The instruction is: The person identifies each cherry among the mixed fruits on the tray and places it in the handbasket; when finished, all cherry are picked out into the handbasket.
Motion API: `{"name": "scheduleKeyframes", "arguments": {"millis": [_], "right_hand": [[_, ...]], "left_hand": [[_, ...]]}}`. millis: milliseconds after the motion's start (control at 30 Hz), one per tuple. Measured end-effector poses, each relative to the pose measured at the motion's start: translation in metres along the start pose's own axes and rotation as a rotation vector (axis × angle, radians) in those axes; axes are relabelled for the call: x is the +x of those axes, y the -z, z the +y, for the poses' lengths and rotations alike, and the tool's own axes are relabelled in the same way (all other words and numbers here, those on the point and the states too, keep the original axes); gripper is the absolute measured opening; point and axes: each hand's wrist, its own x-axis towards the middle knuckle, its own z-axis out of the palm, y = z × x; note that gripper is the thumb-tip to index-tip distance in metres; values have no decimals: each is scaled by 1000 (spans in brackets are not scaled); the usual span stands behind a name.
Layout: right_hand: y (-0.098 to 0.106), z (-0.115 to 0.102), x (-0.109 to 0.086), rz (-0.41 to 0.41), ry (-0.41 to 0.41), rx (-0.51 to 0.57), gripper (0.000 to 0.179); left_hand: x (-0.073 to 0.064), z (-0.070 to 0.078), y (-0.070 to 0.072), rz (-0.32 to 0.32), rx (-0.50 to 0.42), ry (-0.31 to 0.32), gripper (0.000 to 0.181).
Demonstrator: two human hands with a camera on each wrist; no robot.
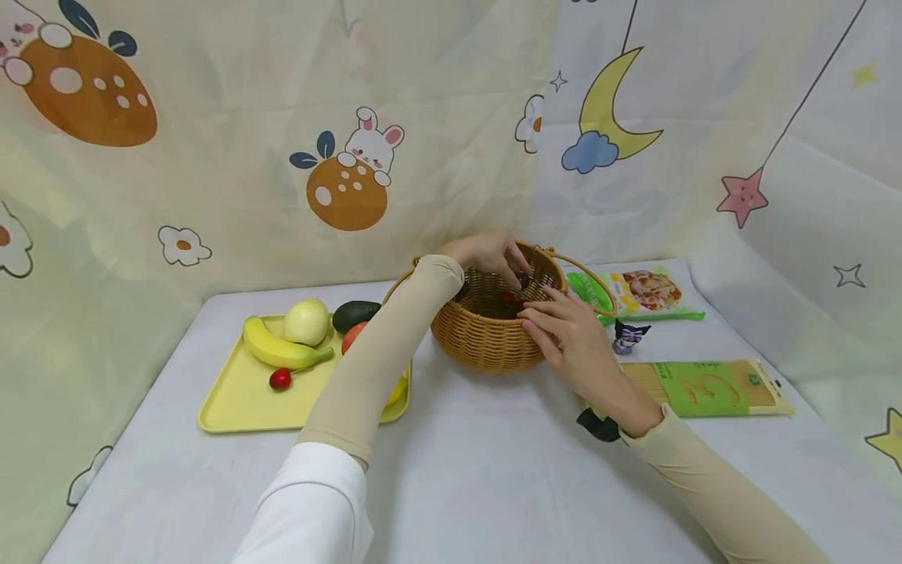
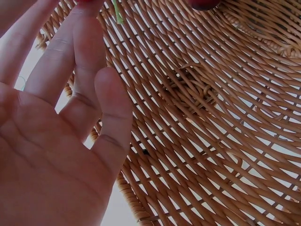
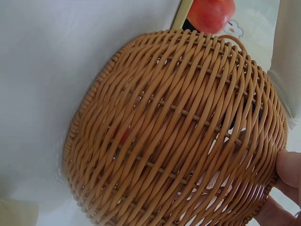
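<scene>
A brown wicker basket (image 1: pixel 486 345) stands at the back middle of the table. My left hand (image 1: pixel 489 254) reaches down into it over the far left rim. Its fingertips pinch a dark red cherry (image 1: pixel 523 278), only partly visible; a green stem (image 2: pixel 117 12) shows beside them in the left wrist view. Another red cherry (image 1: pixel 507 298) lies inside the basket. My right hand (image 1: pixel 574 337) holds the basket's near right rim, and in the right wrist view the thumb (image 3: pixel 289 167) rests against the weave. Part of the right fingers is hidden behind the rim.
Left of the basket, a yellow tray (image 1: pixel 239 399) bears a banana (image 1: pixel 271 345), a pale round fruit (image 1: pixel 306 321), a dark fruit (image 1: pixel 355 315) and a cherry (image 1: pixel 280 379). To the right are a green food packet (image 1: pixel 651 291), a small figurine (image 1: pixel 628 337) and a noodle pack (image 1: pixel 712 388).
</scene>
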Motion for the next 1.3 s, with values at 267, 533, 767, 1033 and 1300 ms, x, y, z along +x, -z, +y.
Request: {"name": "scheduleKeyframes", "arguments": {"millis": [267,533,767,1033,1300], "right_hand": [[-1,0,0,7,3,-6,21],[1,0,0,12,-6,-7,21],[0,1,-1,12,-5,-2,20],[0,1,-1,6,1,0,21],[0,1,0,9,4,-2,21]], "left_hand": [[0,0,-2,-14,-44,7,39],[2,4,-1,-11,-57,-15,40],[2,3,3,42,-95,-23,40],[-9,13,19,179,-166,-95,38],[-31,26,31,265,-151,-194,36]]}}
